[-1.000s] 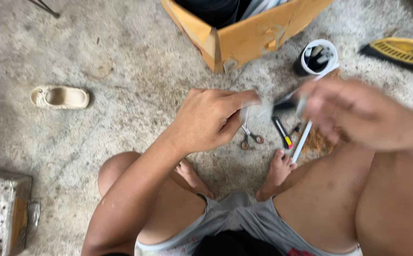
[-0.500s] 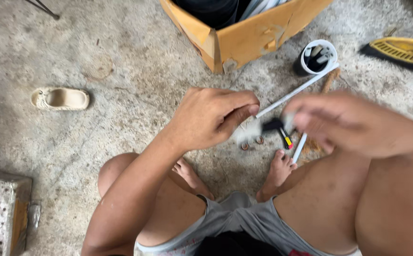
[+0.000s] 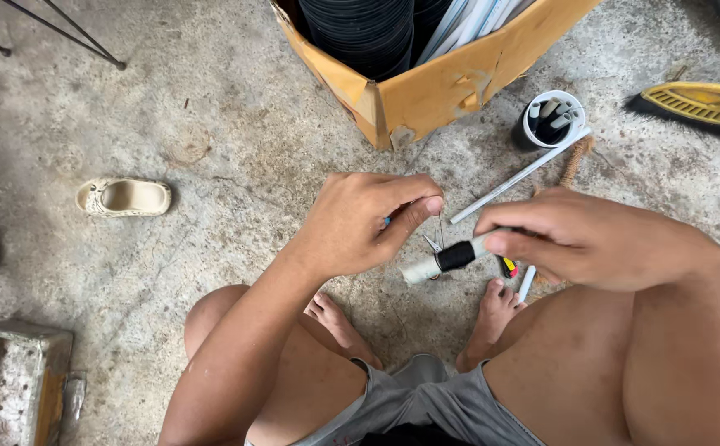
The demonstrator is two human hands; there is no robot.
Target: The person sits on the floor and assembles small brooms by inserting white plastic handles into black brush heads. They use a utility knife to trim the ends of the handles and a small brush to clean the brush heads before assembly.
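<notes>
My right hand (image 3: 579, 235) grips a short white tube with a black band (image 3: 442, 260), held level above the concrete floor. My left hand (image 3: 364, 223) is pinched shut just left of it, with a bit of blue showing between the fingers and a thin wire (image 3: 440, 227) hanging from the fingertips near the tube's end. What the blue bit is cannot be made out. Below the hands lie small scissors (image 3: 431, 243), a yellow and red tool (image 3: 508, 267) and a white stick (image 3: 527, 283). My bare feet (image 3: 492, 318) rest on the floor.
A cardboard box (image 3: 426, 91) with black pots and white strips stands ahead. Right of it sit a black cup of white tubes (image 3: 550, 120), a long white rod (image 3: 517, 176) and a yellow brush (image 3: 698, 103). A beige shoe (image 3: 124, 196) lies left; a concrete block (image 3: 13, 380) sits lower left.
My right hand has come down and steadied, bringing the tube's end close to the left fingertips. The left hand has stayed pinched in much the same place.
</notes>
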